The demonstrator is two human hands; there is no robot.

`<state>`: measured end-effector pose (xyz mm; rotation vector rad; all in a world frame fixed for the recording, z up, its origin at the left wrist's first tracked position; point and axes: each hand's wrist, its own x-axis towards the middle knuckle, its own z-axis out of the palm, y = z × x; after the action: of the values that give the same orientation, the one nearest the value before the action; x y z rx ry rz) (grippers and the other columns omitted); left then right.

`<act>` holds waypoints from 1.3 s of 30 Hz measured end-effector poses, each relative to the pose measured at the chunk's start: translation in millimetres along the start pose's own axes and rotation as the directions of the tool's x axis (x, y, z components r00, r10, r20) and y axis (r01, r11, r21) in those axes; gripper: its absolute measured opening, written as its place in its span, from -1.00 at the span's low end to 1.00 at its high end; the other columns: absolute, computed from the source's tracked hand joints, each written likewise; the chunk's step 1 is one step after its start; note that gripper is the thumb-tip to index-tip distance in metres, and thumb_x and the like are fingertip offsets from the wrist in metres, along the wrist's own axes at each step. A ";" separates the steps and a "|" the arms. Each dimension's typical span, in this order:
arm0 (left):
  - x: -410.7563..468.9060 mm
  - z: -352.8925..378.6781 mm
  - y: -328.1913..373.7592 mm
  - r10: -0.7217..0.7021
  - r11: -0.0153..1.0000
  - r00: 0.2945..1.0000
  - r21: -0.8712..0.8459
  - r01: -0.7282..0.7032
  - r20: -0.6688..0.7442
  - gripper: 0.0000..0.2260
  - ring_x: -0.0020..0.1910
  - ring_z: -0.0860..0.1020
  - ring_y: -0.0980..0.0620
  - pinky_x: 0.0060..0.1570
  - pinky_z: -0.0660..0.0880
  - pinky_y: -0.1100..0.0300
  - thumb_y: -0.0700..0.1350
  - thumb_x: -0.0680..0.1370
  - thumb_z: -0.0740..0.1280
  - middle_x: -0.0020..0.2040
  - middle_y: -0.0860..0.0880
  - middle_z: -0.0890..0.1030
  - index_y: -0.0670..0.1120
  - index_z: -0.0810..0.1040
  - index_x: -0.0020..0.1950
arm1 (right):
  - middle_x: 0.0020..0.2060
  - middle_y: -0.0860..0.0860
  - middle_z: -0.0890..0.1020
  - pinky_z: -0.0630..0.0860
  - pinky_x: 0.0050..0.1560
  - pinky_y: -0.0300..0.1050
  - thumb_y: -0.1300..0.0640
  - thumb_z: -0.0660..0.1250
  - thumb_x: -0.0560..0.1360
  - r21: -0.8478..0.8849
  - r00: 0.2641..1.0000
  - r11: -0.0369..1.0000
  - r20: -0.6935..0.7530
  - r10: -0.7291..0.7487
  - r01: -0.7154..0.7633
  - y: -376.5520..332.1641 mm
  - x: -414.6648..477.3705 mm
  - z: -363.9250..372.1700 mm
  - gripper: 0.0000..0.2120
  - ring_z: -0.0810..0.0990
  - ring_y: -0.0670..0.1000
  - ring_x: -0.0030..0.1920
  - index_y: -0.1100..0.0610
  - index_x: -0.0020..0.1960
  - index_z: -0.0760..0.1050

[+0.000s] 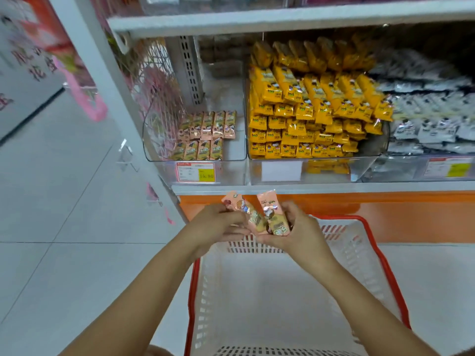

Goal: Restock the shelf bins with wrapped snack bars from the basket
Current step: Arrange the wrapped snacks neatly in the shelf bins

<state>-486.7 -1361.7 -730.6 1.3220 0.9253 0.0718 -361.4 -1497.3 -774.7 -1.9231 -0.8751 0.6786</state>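
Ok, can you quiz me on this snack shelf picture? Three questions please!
1. True or false: the middle bin is piled high with yellow snack bars.
2. The basket's rim is: A red, B blue, C green?
3. Fill in: the left hand and right hand hold ___ snack bars over the basket.
Key: 1 true; 2 A; 3 pink.

Left hand (pixel 220 223), right hand (pixel 299 228) together, fingers curled.
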 end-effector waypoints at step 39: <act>142.5 -68.1 113.1 0.219 0.678 0.971 0.731 -0.081 -0.095 -0.80 -0.14 0.67 -0.09 -0.03 0.61 0.01 -0.17 0.45 0.41 -0.08 -0.21 0.68 -0.25 0.64 0.02 | -0.19 0.04 0.47 0.40 -0.21 -0.13 0.11 0.29 0.55 -0.886 0.962 0.451 -0.021 -0.273 0.108 -244.0 161.3 -16.2 -0.87 0.57 0.11 -0.03 0.16 -0.12 0.50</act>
<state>-384.5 -1198.0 -708.4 2.1720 1.0368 -0.0630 -326.8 -1291.1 -569.4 -2.6614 -1.5053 -0.1865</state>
